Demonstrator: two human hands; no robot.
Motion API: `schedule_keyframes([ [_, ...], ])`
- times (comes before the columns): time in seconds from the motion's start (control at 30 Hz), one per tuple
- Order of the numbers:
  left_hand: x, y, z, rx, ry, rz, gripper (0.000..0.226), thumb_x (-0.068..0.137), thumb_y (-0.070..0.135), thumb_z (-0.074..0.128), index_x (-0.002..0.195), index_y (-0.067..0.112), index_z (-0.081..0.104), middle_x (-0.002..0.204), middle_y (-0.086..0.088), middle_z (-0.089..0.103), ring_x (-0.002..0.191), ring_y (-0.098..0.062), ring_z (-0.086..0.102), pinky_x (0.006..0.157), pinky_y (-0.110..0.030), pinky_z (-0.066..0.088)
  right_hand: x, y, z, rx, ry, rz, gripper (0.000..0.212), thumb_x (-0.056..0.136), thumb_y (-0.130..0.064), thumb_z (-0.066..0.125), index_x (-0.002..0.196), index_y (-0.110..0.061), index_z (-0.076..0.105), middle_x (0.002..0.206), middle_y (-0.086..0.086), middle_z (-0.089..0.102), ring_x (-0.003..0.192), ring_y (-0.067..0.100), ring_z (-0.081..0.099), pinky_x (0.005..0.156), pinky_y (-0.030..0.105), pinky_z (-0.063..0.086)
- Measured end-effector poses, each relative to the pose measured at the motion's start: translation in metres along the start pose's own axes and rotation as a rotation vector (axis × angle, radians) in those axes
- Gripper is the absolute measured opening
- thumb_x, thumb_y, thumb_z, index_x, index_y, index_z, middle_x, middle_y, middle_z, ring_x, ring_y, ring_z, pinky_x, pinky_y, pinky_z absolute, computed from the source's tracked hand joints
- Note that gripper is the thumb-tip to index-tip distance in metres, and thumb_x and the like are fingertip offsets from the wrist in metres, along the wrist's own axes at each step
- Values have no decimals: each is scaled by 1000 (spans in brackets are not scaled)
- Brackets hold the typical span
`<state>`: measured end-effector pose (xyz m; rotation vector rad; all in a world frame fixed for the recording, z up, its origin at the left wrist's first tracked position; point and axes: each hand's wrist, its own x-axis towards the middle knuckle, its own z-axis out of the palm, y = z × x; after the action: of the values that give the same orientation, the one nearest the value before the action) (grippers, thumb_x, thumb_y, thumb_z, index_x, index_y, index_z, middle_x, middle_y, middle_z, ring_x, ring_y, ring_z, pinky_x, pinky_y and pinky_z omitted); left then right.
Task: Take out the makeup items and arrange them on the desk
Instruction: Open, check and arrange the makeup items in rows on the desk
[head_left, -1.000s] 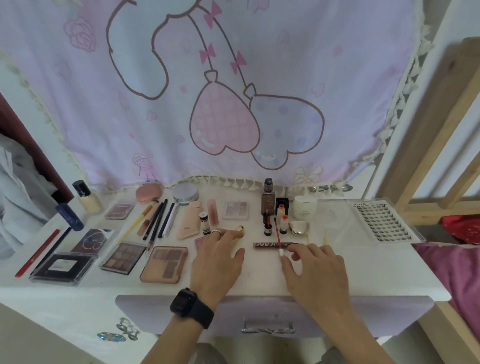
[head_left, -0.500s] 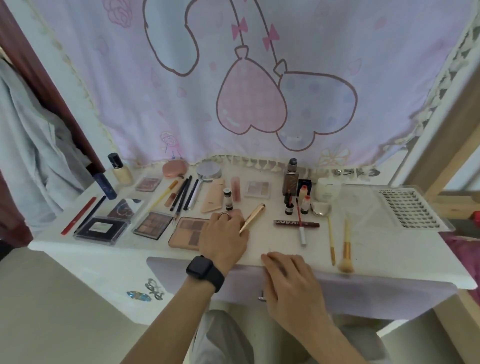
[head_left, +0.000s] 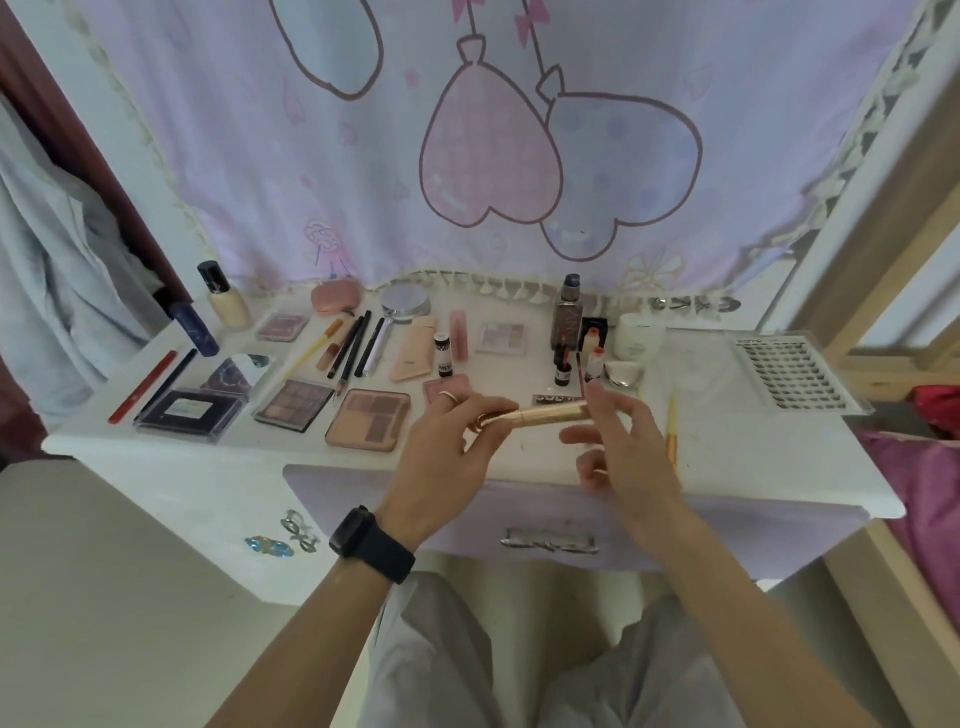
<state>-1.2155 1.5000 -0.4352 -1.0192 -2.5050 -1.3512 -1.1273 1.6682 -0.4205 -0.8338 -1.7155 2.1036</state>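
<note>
My left hand (head_left: 447, 452) grips a slim gold tube (head_left: 545, 415) and holds it level above the front of the white desk (head_left: 208, 457). At the tube's right end is my right hand (head_left: 618, 441), its thumb and fingers pinching that end. Several makeup items lie in rows on the desk: eyeshadow palettes (head_left: 370, 425), pencils (head_left: 353, 343), a foundation bottle (head_left: 224, 304), small bottles (head_left: 563, 364) and a brown spray bottle (head_left: 569, 312).
A clear tray of lashes (head_left: 795, 374) lies at the desk's right. A black compact (head_left: 189, 410) and a red pencil (head_left: 143, 387) sit at the left. The lilac drawer (head_left: 550, 538) below the desk front is closed. A wooden bed frame (head_left: 872, 218) stands right.
My left hand lifted the gold tube off the desk and turned it level. My right hand rose from the desk edge to the tube's right end. The camera tilted down and back.
</note>
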Motion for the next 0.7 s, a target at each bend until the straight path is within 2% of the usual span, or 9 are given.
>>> schedule_keyframes([
  [0.07,-1,6,1,-25,-27,18,20,97,25,64,114,33,71,100,11,59,93,-5,55,73,-15,45,1,-4,-6,62,-43,13,40,94,-51,60,106,-13,67,68,6,67,48,14,45,44,24,36],
  [0.13,-2,10,3,-47,-26,22,19,100,26,59,114,32,70,96,13,63,91,-6,57,71,-17,46,0,-3,-11,83,-67,-4,35,97,-43,60,95,-10,73,66,7,63,48,14,45,44,22,37],
  [0.23,-4,18,9,-108,-38,-16,16,102,30,53,111,31,67,82,16,67,81,-6,62,63,-18,46,-5,1,-16,13,-58,-57,33,101,-36,56,95,-9,75,65,7,65,50,14,49,46,23,42],
  [0.37,-5,23,17,-170,-77,-84,27,101,42,46,104,24,66,60,18,52,54,-7,45,51,-19,36,-12,3,-23,-178,-13,-203,39,103,-38,50,90,-11,74,59,2,64,48,11,49,46,21,42],
  [0.47,-4,31,23,-184,-76,-118,37,100,47,39,99,17,61,53,15,45,47,-7,38,47,-19,32,-16,7,-25,-332,48,-322,41,104,-43,44,82,-20,70,57,-4,59,49,10,47,49,19,39],
  [0.53,-4,37,26,-142,-50,-108,45,97,53,33,92,16,56,52,9,42,48,-9,38,46,-22,32,-17,7,-25,-385,60,-345,45,104,-45,41,78,-19,66,55,-6,52,50,10,43,50,16,36],
  [0.6,-3,39,28,-39,-9,-60,47,98,57,28,83,18,50,53,8,40,49,-13,40,46,-26,34,-17,3,-25,-461,11,-283,54,102,-52,40,75,-14,67,54,-5,46,51,11,40,48,17,32],
  [0.67,-1,38,28,113,62,1,45,103,51,29,71,21,41,50,7,35,46,-16,36,43,-28,30,-17,-1,-24,-581,-43,-197,65,98,-62,40,64,-13,66,53,-4,45,49,10,40,48,16,32],
  [0.7,1,38,27,183,100,18,45,103,46,31,66,21,37,48,6,32,44,-16,32,42,-28,26,-18,-2,-24,-616,-44,-178,66,98,-62,43,57,-13,60,52,-3,44,47,11,38,48,17,32],
])
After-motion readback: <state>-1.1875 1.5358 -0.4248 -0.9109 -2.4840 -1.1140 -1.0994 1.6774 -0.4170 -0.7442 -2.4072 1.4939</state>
